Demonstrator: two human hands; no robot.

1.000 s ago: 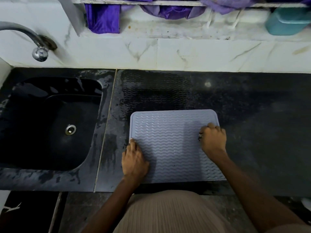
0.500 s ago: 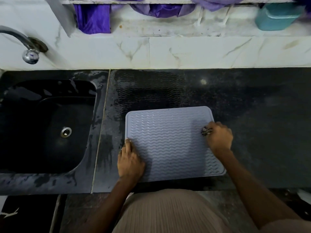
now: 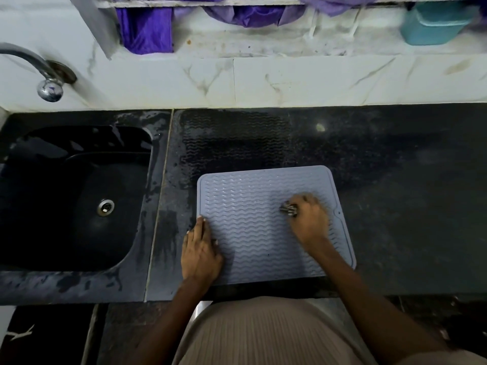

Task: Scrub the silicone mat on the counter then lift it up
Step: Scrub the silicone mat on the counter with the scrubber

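Observation:
A grey silicone mat [image 3: 253, 204] with a wavy ribbed surface lies flat on the dark counter [image 3: 395, 206], near its front edge. My left hand [image 3: 200, 248] rests flat with straight fingers on the mat's left edge, pressing it down. My right hand [image 3: 309, 219] is over the mat's right half, fingers curled round a small steel scrubber [image 3: 288, 208] that touches the mat. The right hand is slightly blurred.
A black sink [image 3: 73, 196] with a drain lies left of the mat, a chrome tap [image 3: 48, 86] above it. A wet wavy imprint [image 3: 232, 138] marks the counter behind the mat. Purple cloth [image 3: 145, 27] and a teal container [image 3: 434, 22] sit on the ledge behind.
My right hand with the scrubber moved out to the mat's right edge, then back leftward onto the mat. The left hand stays pressing on the left edge.

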